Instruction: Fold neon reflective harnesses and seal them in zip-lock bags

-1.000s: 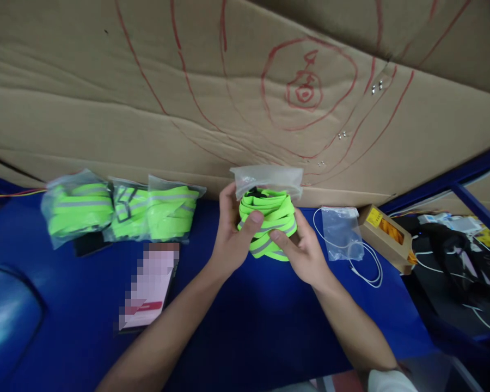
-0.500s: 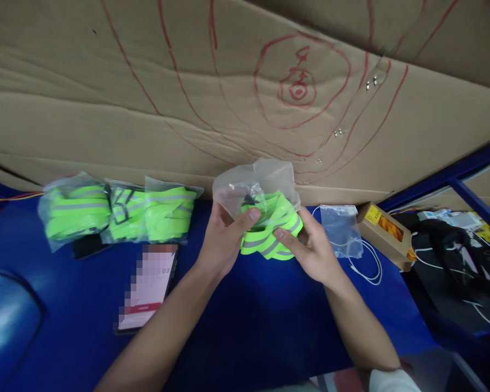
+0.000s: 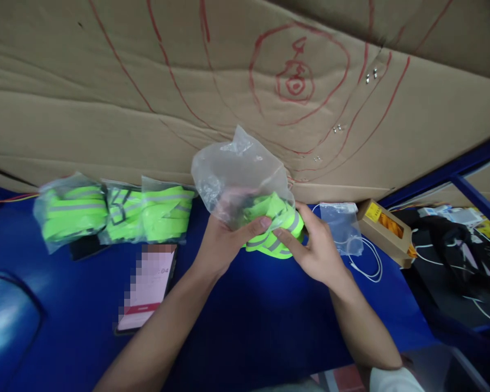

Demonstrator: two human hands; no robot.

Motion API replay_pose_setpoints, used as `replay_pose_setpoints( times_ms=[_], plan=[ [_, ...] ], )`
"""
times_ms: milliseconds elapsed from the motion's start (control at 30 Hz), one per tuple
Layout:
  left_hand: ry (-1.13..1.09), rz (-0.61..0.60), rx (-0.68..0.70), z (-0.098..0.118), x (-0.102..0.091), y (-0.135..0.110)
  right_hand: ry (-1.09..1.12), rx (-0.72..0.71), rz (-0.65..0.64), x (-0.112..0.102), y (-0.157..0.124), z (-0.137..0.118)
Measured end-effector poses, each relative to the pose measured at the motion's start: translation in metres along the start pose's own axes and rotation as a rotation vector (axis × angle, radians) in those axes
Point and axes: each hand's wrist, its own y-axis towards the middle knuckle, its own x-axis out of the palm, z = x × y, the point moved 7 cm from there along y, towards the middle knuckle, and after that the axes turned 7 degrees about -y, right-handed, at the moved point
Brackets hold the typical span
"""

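Between my two hands is a folded neon-green reflective strap [image 3: 274, 247] with grey stripes, partly inside a clear plastic bag [image 3: 245, 158]. My left hand [image 3: 224, 239] grips the bag and the strap's left side, thumb on top and the fingers partly behind the plastic. Closed on the strap's right side is my right hand [image 3: 312, 245], its thumb pressed on the front. The bag stands puffed up above the strap, its top toward the cardboard. Both hands are above the blue table [image 3: 245, 326].
Several bagged neon-green straps [image 3: 75, 212] lie at the left, by a dark object [image 3: 87, 247]. A phone [image 3: 151, 288] lies near my left forearm. To the right are another clear bag [image 3: 341, 223], a white cable [image 3: 371, 267] and a cardboard box [image 3: 386, 231]. A cardboard wall [image 3: 85, 125] stands behind.
The plastic bag has risen and spread to the left above the strap. My left thumb has shifted right across the strap, and more of the strap is covered by the left hand.
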Motion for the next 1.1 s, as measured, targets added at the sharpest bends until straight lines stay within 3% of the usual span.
replay_pose_setpoints(
  times_ms=[200, 333, 533, 800, 967, 1100],
  plan=[
    [0.114, -0.005, 0.054, -0.001, 0.010, -0.006, 0.015, 0.022, 0.074, 0.001, -0.003, 0.004],
    [0.198, 0.070, 0.057, 0.000, 0.020, -0.015, 0.021, -0.016, 0.174, 0.005, -0.007, 0.005],
    [-0.078, 0.019, -0.013, -0.009, 0.032, -0.014, 0.218, -0.033, 0.240, 0.006, -0.008, 0.014],
    [-0.145, -0.005, -0.093, -0.029, 0.029, -0.010, 0.062, -0.033, 0.110, 0.008, -0.008, 0.007],
    [-0.277, 0.083, -0.200, -0.042, 0.016, -0.006, 0.157, 0.036, -0.136, 0.010, -0.009, 0.003],
    [-0.299, 0.027, -0.284, -0.041, 0.016, -0.004, 0.062, 0.053, 0.051, -0.001, -0.004, 0.006]
  ],
)
